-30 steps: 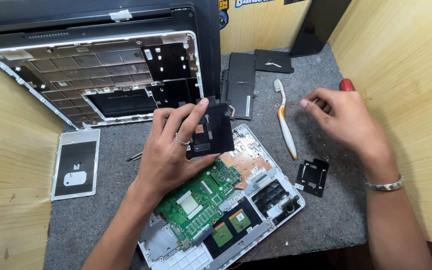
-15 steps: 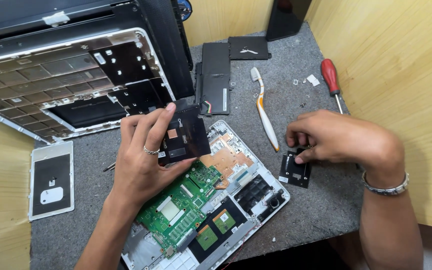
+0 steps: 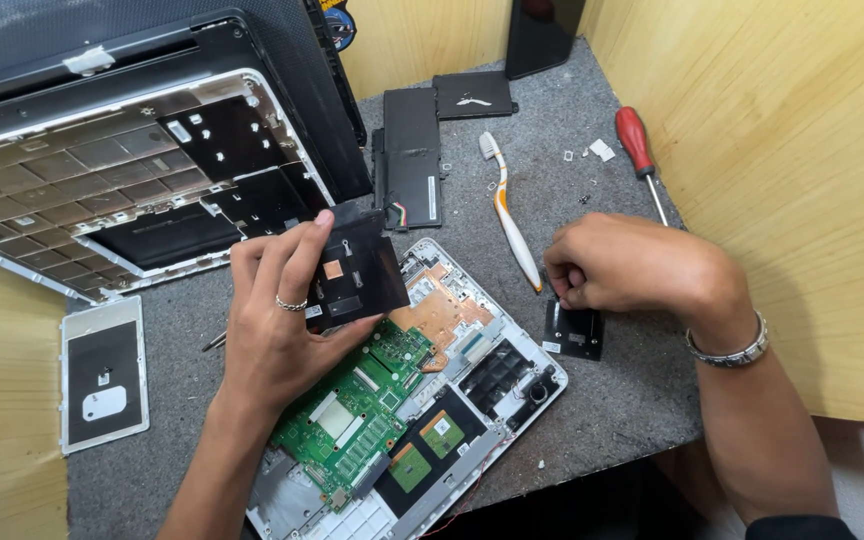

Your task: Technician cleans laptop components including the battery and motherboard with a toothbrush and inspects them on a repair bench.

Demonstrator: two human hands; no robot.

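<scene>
1. left hand [image 3: 277, 335] is up over the opened laptop, fingers curled around a flat black square plate with a small copper pad in its middle [image 3: 357, 275]; thumb below, fingers over its left edge, so the grip is closed on it; the plate is tilted and held clear of the board, not resting on anything; there's a ring on one finger
2. right under it lies the stripped silver laptop base with a green circuit board and a copper heat plate [image 3: 402, 410]; it sits diagonally on the grey felt-covered surface [image 3: 602, 420]
3. right hand [image 3: 627, 265] is curled low against the surface, fingertips pinched together at the top edge of a small black square bracket plate [image 3: 574, 330]; can't tell if it actually has hold of something tiny, the fingers hide it; metal bracelet on that wrist
4. a white and orange toothbrush [image 3: 507, 215] lies just left of the right hand, near it but not touching as far as i can see
5. a red-handled screwdriver [image 3: 640, 150] lies further back by the wooden wall
6. a flat black battery pack [image 3: 410, 160] lies behind the laptop base; a big upturned keyboard frame [image 3: 122, 180] leans at the back left
7. a small silver-edged black cover panel [image 3: 102, 385] lies at the far left, well apart from both hands
</scene>
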